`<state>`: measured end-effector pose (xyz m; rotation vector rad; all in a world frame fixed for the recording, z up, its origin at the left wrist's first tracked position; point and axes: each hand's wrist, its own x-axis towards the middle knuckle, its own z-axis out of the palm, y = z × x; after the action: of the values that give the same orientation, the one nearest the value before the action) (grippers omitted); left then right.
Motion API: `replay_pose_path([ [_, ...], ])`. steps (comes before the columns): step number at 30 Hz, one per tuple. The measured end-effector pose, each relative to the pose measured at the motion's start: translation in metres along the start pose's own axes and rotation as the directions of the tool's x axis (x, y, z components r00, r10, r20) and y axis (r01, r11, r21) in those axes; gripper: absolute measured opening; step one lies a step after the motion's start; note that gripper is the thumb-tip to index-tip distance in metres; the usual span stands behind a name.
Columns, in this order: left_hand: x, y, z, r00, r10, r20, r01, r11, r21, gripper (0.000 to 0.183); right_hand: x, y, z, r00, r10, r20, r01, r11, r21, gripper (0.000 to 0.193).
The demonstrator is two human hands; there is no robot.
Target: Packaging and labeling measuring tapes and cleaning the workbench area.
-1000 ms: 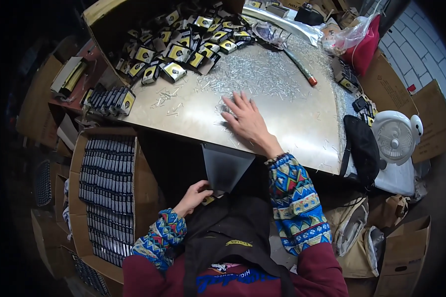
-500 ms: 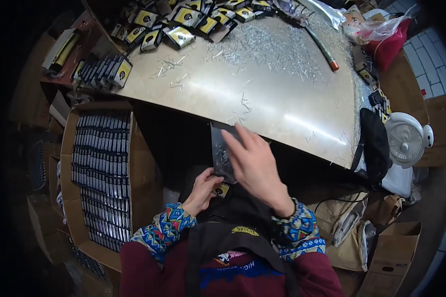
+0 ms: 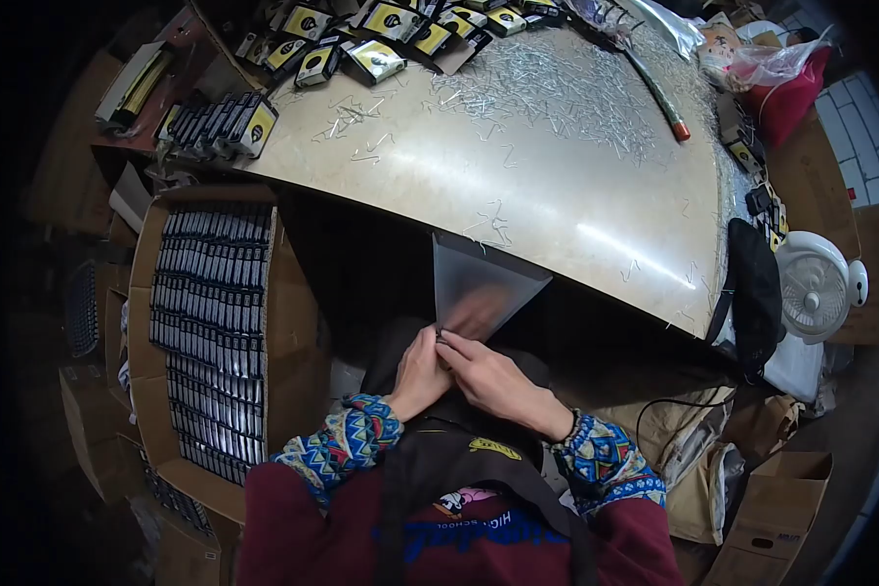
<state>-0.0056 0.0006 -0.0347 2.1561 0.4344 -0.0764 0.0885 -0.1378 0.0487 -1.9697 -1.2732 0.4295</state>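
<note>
My left hand [image 3: 422, 377] and my right hand [image 3: 503, 383] meet fingertip to fingertip below the table's front edge. Both are closed, pinching around something small and dark, mostly hidden by the fingers. Just beyond them a translucent grey plastic sheet [image 3: 474, 262] slopes down from under the table edge, with a blurred hand-coloured patch showing on it. Small bent silvery wire pieces [image 3: 557, 103] lie heaped across the far part of the table [image 3: 547, 200]. A few loose ones [image 3: 493, 223] rest at the edge above the sheet.
Black and yellow small boxes [image 3: 376, 61] pile up at the back, and a row [image 3: 220, 125] stands at the table's left corner. Left of me, a carton [image 3: 288, 322] holds tightly packed boxes. A white fan [image 3: 813, 285], dark cloth [image 3: 749, 293] and open carton [image 3: 776, 513] are on the right.
My right hand has come down from over the plastic sheet to meet my left hand. The small black and yellow box seen at my left fingers is now hidden. The view has shifted slightly.
</note>
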Motion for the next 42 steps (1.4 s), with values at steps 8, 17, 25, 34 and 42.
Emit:
replay_pose_path([
  [8, -0.008, 0.043, -0.046, 0.973, 0.160, -0.166, -0.191, 0.962, -0.194, 0.083, -0.003, -0.007, -0.035, 0.960, 0.151, -0.236, -0.096, 0.968, 0.231, 0.022],
  [17, 0.022, 0.077, -0.055, 0.912, 0.316, -0.264, -0.350, 0.932, -0.095, 0.084, 0.012, -0.011, -0.029, 0.926, -0.050, -0.374, 0.034, 0.998, -0.049, 0.040],
  [25, 0.030, 0.085, -0.060, 0.873, 0.388, -0.296, -0.410, 0.912, -0.016, 0.092, 0.023, -0.017, -0.045, 0.844, 0.111, -0.524, -0.081, 0.993, 0.080, 0.026],
  [34, 0.038, 0.097, -0.060, 0.866, 0.426, -0.264, -0.449, 0.893, -0.032, 0.088, 0.031, -0.011, -0.065, 0.783, 0.048, -0.620, -0.069, 0.998, -0.010, 0.018],
  [42, 0.041, 0.104, -0.065, 0.869, 0.409, -0.278, -0.443, 0.894, -0.070, 0.085, 0.025, -0.008, -0.058, 0.764, 0.027, -0.645, -0.081, 0.995, -0.054, 0.022],
])
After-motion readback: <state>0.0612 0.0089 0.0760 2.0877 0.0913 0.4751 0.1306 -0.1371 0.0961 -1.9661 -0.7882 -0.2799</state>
